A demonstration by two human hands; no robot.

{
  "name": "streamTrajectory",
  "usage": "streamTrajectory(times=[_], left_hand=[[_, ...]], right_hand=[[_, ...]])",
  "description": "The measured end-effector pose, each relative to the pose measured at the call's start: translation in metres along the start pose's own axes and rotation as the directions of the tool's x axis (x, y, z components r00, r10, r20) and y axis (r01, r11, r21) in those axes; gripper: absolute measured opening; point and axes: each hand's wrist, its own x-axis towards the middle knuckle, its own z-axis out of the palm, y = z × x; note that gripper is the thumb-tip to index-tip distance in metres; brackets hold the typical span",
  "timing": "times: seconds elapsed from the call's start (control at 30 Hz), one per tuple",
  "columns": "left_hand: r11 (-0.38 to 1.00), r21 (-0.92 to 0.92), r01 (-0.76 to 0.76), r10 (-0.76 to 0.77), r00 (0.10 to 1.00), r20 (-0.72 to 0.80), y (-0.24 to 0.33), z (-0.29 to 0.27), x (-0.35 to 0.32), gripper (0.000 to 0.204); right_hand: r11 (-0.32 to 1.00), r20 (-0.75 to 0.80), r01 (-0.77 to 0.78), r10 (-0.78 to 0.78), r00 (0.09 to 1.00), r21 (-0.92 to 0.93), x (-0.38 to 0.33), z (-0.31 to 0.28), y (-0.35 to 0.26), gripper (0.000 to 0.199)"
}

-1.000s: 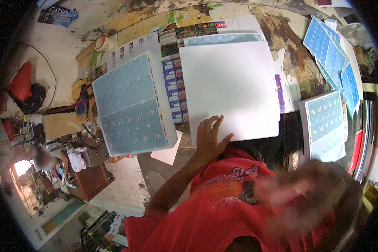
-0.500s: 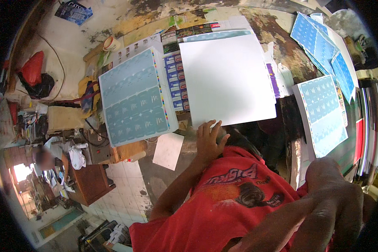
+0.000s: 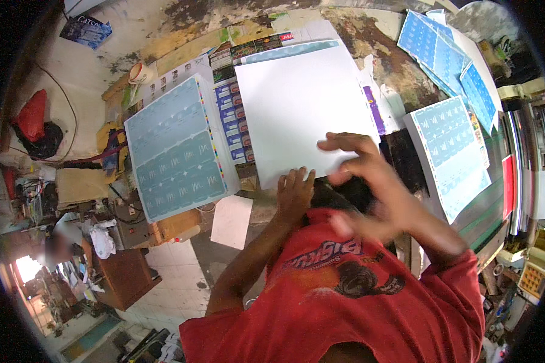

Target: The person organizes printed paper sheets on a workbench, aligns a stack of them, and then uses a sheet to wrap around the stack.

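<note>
A large white sheet of paper (image 3: 309, 109) lies in front of me on a pile of sheets, and a teal printed strip (image 3: 290, 51) shows past its far edge. My left hand (image 3: 295, 192) rests with its fingers stretched out on the sheet's near edge. Over the near right corner hangs my right hand (image 3: 375, 187), its fingers bent and spread apart with nothing between them; thumb and lower fingers are somewhat blurred. Left of the sheet stands a thick stack of teal printed sheets (image 3: 175, 154) with a colour strip along one side.
Another printed stack (image 3: 448, 151) stands at the right. Blue printed sheets (image 3: 436, 54) lie loose behind it. A small cup (image 3: 140, 74) sits at the back left. Below the table edge lies a pale sheet (image 3: 231, 221). Another person (image 3: 66, 242) is at the far left.
My right hand has come up from beside my body at the lower right to above the sheet's near corner. My left hand stays at the near edge. The whole view has shifted slightly.
</note>
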Motion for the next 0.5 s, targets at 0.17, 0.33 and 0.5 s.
streamTrajectory(times=[0.17, 0.33, 0.5], left_hand=[[0.995, 0.085, -0.058, 0.061, 0.998, -0.033, -0.022, 0.012, 0.005, 0.034], [0.988, 0.105, -0.111, 0.119, 0.99, -0.076, -0.032, 0.012, 0.007, 0.027], [0.987, 0.033, -0.155, 0.156, 0.986, -0.054, -0.035, -0.004, 0.019, 0.024]], right_hand=[[0.749, 0.044, -0.18, 0.269, 0.962, -0.638, -0.106, 0.062, 0.159, 0.057], [0.66, -0.005, -0.155, 0.223, 0.975, -0.735, -0.14, 0.086, 0.207, 0.051], [0.599, -0.048, -0.141, 0.168, 0.985, -0.788, -0.153, 0.092, 0.216, 0.047]])
